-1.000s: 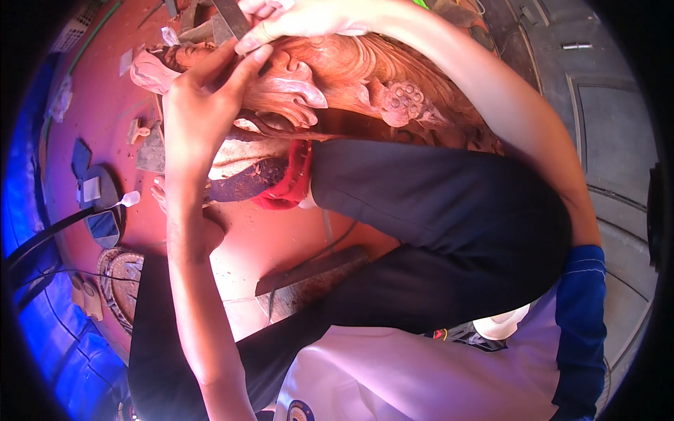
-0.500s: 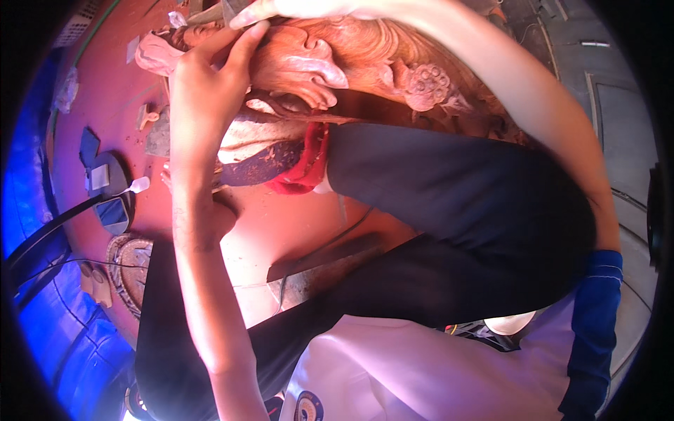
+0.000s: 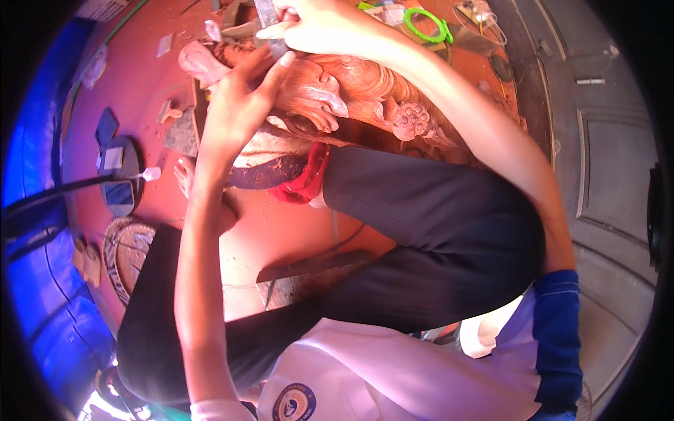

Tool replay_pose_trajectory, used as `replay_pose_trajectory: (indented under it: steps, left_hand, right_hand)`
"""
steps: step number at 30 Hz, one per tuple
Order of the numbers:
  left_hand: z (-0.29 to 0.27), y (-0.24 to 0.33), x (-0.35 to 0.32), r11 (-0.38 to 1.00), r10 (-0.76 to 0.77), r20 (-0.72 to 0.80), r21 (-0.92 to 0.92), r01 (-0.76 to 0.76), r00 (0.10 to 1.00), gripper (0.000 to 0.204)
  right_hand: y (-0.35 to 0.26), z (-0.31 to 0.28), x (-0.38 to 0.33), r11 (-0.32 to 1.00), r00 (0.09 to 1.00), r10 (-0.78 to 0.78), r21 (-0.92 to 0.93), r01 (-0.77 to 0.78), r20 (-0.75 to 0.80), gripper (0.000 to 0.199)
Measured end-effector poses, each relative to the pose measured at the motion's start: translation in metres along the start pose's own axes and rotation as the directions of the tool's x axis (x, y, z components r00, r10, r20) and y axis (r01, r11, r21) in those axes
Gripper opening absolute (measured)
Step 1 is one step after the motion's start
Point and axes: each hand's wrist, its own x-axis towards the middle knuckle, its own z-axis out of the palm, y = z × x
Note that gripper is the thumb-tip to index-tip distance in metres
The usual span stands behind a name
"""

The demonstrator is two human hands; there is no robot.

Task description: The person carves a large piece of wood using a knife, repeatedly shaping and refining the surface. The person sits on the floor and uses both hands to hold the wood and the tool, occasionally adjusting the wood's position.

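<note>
A reddish-brown wood carving [image 3: 368,88], with flowing folds and a carved seed pod, lies on its side at the top of the view. My left hand [image 3: 242,105] rests on it near its paler left end, thumb and fingers spread apart. Just above and to the right, my right hand [image 3: 305,24] is closed around a flat grey metal tool [image 3: 267,12]. The tool's lower part comes down close to my left thumb and fingertips; its exact contact with the wood is hidden. Below the carving, a red cloth [image 3: 303,184] shows beside my bent leg.
A green ring [image 3: 428,27] and loose items lie beyond the carving. To the left are a round dark device [image 3: 121,175] on a thin arm, a carved round wooden piece [image 3: 126,256] and blue sheeting [image 3: 35,281]. A grey panelled door [image 3: 611,161] stands at right.
The view has shifted, showing more beyond the carving. My right hand and the grey tool are now in sight; the left hand stays on the carving.
</note>
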Motion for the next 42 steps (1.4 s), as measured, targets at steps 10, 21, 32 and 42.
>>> replay_pose_trajectory:
  steps: [10,21,32,42]
  left_hand:
    - [-0.018,-0.001,0.0,0.988,0.029,0.112,0.15,-0.046,0.993,0.049]
    - [-0.044,-0.019,0.003,0.963,0.262,0.116,-0.102,-0.251,0.958,0.064]
    - [-0.012,0.005,-0.013,0.921,0.204,0.043,0.331,-0.207,0.978,0.064]
    - [0.001,-0.008,-0.005,0.945,0.249,-0.111,0.245,-0.216,0.962,0.03]
  right_hand:
    - [-0.047,0.028,0.022,0.908,0.99,0.045,-0.407,-0.097,-0.136,0.026]
    - [-0.025,-0.013,-0.019,0.981,0.981,0.195,0.017,-0.195,0.007,0.022]
    - [-0.02,-0.015,0.006,0.968,0.931,0.201,-0.21,-0.14,0.306,0.029]
    - [-0.008,-0.002,0.003,0.932,0.904,0.353,-0.175,-0.317,0.242,0.031]
